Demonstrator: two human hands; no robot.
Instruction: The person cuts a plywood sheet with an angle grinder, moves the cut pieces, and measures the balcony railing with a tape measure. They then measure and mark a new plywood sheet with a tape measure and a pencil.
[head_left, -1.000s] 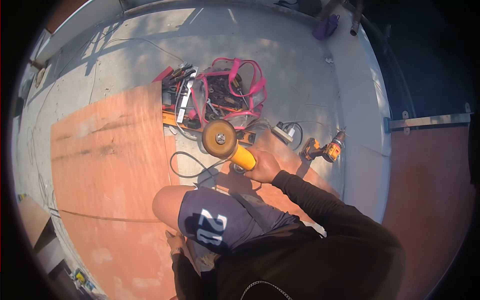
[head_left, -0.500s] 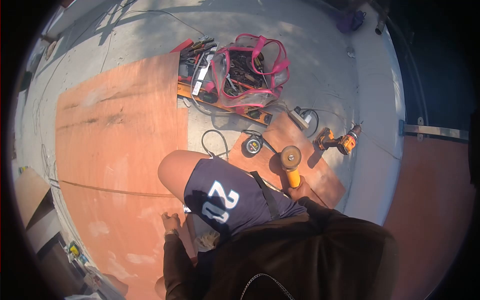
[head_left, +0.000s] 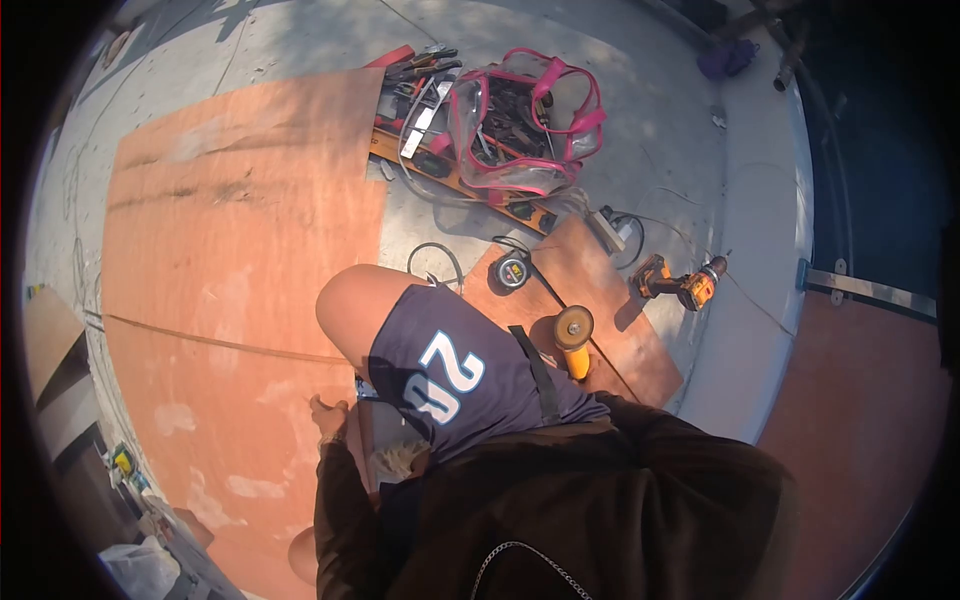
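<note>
My right hand [head_left: 592, 375] is wrapped round the yellow body of an angle grinder [head_left: 574, 340], whose round disc faces up above a small plywood piece [head_left: 648, 357]. Over the large plywood sheet [head_left: 240, 300] is my left hand [head_left: 328, 415], its fingers bent and partly spread, with nothing visible in them. A dark line runs across that sheet near the hand. A tape measure [head_left: 511, 271] lies on the small plywood, and an orange and black cordless drill [head_left: 682, 283] is to its right.
A clear bag with pink trim [head_left: 527, 125], full of tools, sits ahead beside an orange spirit level [head_left: 455, 180] and loose hand tools. A power strip [head_left: 606, 230] with a cable lies near the drill. A purple item [head_left: 728, 60] is at the far right.
The view has shifted. My right hand and the grinder are slightly closer to my leg, and my left hand has moved a little left and up in the view.
</note>
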